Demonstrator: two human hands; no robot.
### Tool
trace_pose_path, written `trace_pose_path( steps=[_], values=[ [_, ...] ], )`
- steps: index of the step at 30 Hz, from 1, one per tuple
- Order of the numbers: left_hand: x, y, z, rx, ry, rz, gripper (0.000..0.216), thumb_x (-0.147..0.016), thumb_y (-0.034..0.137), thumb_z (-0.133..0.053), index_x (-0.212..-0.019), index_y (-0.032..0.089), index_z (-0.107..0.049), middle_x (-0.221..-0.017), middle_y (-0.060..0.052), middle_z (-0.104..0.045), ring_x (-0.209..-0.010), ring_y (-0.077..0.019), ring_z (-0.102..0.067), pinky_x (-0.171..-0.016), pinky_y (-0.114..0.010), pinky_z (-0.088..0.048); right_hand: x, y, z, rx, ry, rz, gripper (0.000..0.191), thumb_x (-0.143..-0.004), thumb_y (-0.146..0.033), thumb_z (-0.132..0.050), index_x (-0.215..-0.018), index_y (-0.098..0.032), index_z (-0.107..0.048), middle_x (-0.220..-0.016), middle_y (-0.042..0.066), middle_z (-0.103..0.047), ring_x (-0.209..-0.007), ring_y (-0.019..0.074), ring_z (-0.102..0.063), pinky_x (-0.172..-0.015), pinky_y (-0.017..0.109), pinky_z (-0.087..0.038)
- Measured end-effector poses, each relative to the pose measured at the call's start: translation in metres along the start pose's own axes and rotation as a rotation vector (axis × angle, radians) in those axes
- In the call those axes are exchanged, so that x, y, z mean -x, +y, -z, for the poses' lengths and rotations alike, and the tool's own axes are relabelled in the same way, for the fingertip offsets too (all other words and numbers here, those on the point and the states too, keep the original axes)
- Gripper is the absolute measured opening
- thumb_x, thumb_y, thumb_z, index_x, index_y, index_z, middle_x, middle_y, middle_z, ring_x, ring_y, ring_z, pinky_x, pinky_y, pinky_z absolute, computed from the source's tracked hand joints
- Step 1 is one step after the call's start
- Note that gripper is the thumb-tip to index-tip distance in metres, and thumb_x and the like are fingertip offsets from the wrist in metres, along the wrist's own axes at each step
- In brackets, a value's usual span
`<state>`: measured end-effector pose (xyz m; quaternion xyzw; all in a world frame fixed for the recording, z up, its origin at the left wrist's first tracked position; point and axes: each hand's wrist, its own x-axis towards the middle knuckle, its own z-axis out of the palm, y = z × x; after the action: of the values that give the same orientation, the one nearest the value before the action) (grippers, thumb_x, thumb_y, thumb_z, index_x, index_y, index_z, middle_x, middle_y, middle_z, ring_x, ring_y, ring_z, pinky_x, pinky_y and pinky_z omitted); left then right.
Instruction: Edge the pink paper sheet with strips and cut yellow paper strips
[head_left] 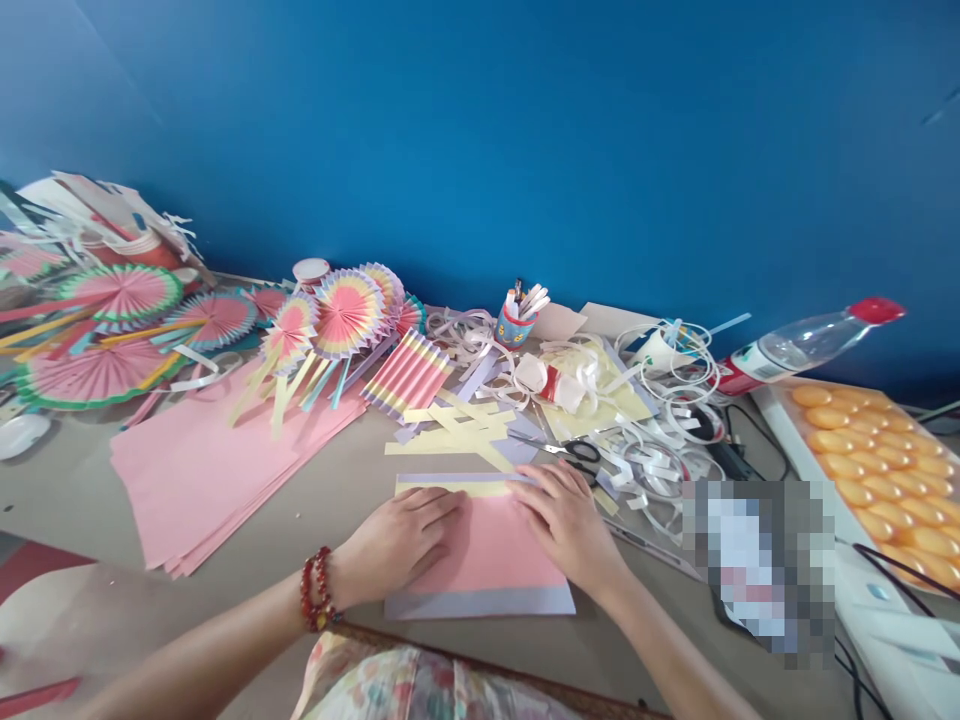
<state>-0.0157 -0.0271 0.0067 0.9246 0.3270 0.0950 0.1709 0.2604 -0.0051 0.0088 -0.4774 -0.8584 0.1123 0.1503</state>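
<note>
In front of me lies a pink sheet (491,560) on a larger lavender sheet (480,604), whose edges show above and below it. A pale yellow strip (486,490) runs along the pink sheet's far edge. My left hand (405,540) rests on the left part of these papers, fingers stretched toward the yellow strip. On the right part, my right hand (561,518) lies with its fingers spread near the far right corner. Loose yellow strips (450,428) and scissors (581,452) with black handles are just beyond. An accordion-folded striped paper (411,372) sits behind them.
Pink sheets (217,470) are stacked at left, below several pleated paper fans (349,312). A pen cup (516,322) stands near the blue wall. White ribbon scraps (660,460), a plastic bottle (802,340) and a blurred-out phone-like object (750,575) occupy the right side.
</note>
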Motion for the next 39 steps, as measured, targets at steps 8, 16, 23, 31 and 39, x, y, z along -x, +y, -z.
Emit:
trace_pose_path(
  steps=[8,16,23,31,39],
  values=[
    [-0.002,0.001,0.002,0.035,0.022,0.025,0.039,-0.094,0.022,-0.053,-0.134,0.019,-0.051,-0.142,-0.008,-0.052,-0.128,-0.0233,-0.049,-0.106,-0.040,-0.043,-0.024,0.010,0.006,-0.186,-0.019,-0.004,0.024,-0.094,-0.026,-0.051,-0.108,-0.029,-0.069,-0.109,0.003,-0.072,-0.102,0.0222,-0.066,-0.105,0.046,-0.039],
    [0.002,-0.001,-0.004,-0.063,0.035,0.008,0.038,-0.091,0.024,-0.056,-0.128,0.017,-0.054,-0.141,-0.010,-0.052,-0.127,-0.0254,-0.049,-0.106,-0.040,-0.041,-0.023,0.025,0.030,-0.196,0.066,-0.063,0.036,-0.092,-0.030,-0.054,-0.127,-0.034,-0.062,-0.133,0.004,-0.059,-0.121,0.0232,-0.056,-0.095,0.037,-0.050],
    [0.002,0.006,0.000,-0.054,0.010,-0.042,0.038,-0.090,0.026,-0.057,-0.126,0.018,-0.054,-0.135,-0.010,-0.056,-0.126,-0.0257,-0.050,-0.106,-0.040,-0.040,-0.073,0.001,0.008,-0.104,-0.039,0.089,0.026,-0.087,-0.019,-0.059,-0.112,-0.023,-0.067,-0.116,0.006,-0.066,-0.110,0.0215,-0.058,-0.097,0.037,-0.046],
    [0.017,-0.002,0.011,-0.008,0.110,0.071,0.030,-0.092,0.022,-0.054,-0.121,0.021,-0.057,-0.142,-0.010,-0.048,-0.125,-0.0268,-0.047,-0.103,-0.045,-0.044,-0.109,-0.013,-0.027,-0.172,-0.078,0.045,0.016,-0.076,-0.006,-0.059,-0.085,-0.019,-0.062,-0.097,0.006,-0.064,-0.096,0.0215,-0.058,-0.087,0.035,-0.044],
    [0.016,-0.035,0.034,0.079,0.452,0.263,0.031,-0.099,0.027,-0.045,-0.129,0.022,-0.052,-0.133,-0.011,-0.055,-0.123,-0.0238,-0.052,-0.103,-0.042,-0.046,-0.121,-0.007,-0.011,-0.518,-0.123,0.012,0.009,-0.077,-0.012,-0.059,-0.081,-0.019,-0.061,-0.084,0.001,-0.065,-0.083,0.0166,-0.059,-0.080,0.030,-0.043]
  ],
)
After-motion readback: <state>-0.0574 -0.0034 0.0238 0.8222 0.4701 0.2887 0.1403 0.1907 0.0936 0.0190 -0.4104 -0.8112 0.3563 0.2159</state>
